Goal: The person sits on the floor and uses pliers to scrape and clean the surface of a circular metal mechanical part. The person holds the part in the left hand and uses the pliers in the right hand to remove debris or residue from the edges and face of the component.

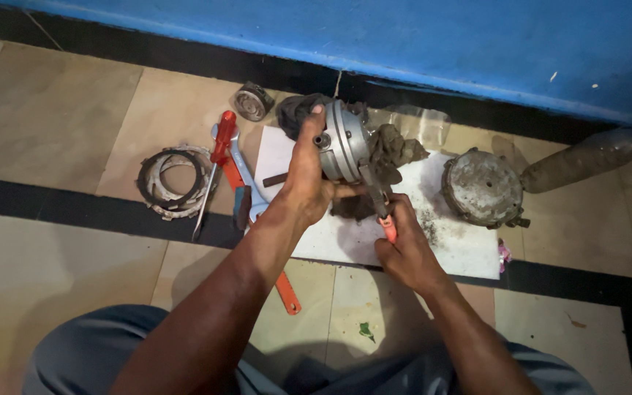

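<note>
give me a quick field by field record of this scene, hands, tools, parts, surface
left hand: left hand steadies a round metal housing set on edge
right hand: right hand grips red-handled pliers against the housing
under the work: white sheet on the tiled floor, dirty rag behind the housing
left of sheet: red screwdriver, spanner, stack of rings
right of sheet: second round housing, plastic bottle lying down
near wall: small round part

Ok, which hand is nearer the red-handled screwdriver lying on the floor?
Left. The left hand grips the round metal housing, just right of the screwdriver; the right hand works pliers farther right.
</note>
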